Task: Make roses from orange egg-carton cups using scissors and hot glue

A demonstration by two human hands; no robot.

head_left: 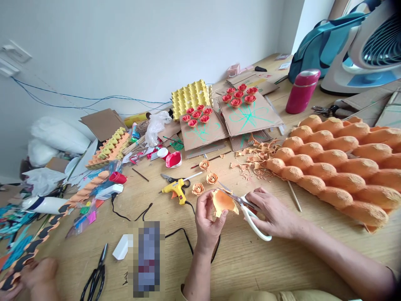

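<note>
My left hand (207,223) pinches an orange egg-carton cup (224,202) with a ragged edge, its hollow side facing up. In my right hand (272,212) are white-handled scissors (257,225), fingers in the handle loops. Their blades lie along the cup's upper right edge. Just beyond the cup sit three orange carton roses; one rose (198,189) is close to my left fingers. A yellow glue gun (177,190) rests left of them, its cord running under my left wrist. Orange offcuts (255,159) are heaped past my right hand.
An orange egg tray (338,163) fills the right side. Red carton roses stand on cardboard sheets (250,115) at the back. Black-handled scissors (95,276) lie front left. Another person's hands (40,276) hold a painted carton strip at far left. A pink flask (302,92) stands back right.
</note>
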